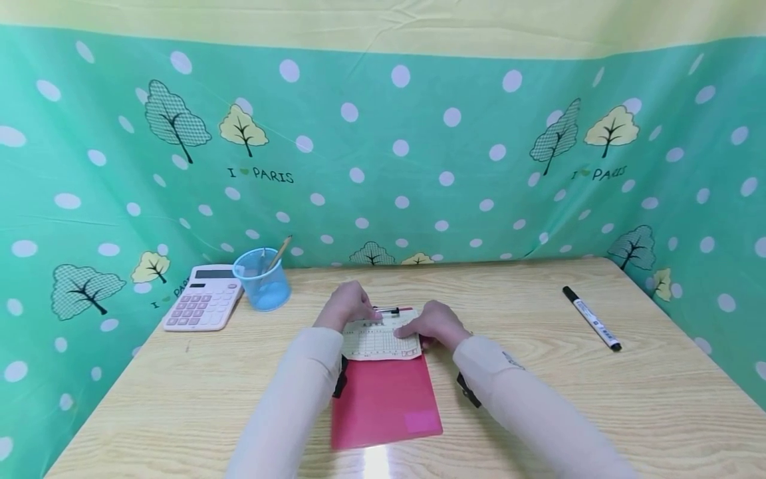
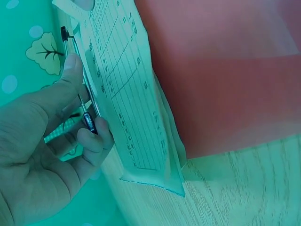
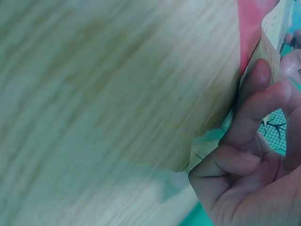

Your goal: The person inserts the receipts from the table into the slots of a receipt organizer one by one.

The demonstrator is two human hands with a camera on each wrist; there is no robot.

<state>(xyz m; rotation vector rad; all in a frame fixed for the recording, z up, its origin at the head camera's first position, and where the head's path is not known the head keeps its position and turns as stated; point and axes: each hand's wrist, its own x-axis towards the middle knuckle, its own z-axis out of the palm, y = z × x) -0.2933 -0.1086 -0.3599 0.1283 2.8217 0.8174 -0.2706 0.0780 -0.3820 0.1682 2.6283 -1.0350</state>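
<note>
A red clipboard (image 1: 389,406) lies on the table, with a small stack of printed forms (image 1: 374,344) at its far end. At the top edge sits a wire clip (image 2: 89,121) with black tips. My left hand (image 1: 348,305) pinches this clip, its thumb on the wire and its other fingers bent behind it in the left wrist view. My right hand (image 1: 438,321) holds the right side of the forms between thumb and fingers. The right wrist view shows the paper edge (image 3: 270,49) by the bent fingers. Whether the clip bears on the paper is hidden.
A pink calculator (image 1: 203,299) and a blue mesh pen cup (image 1: 266,293) holding pencils stand at the back left. A black-capped marker (image 1: 592,319) lies on the right. Behind the wooden table (image 1: 149,406) hangs a green dotted curtain (image 1: 383,159).
</note>
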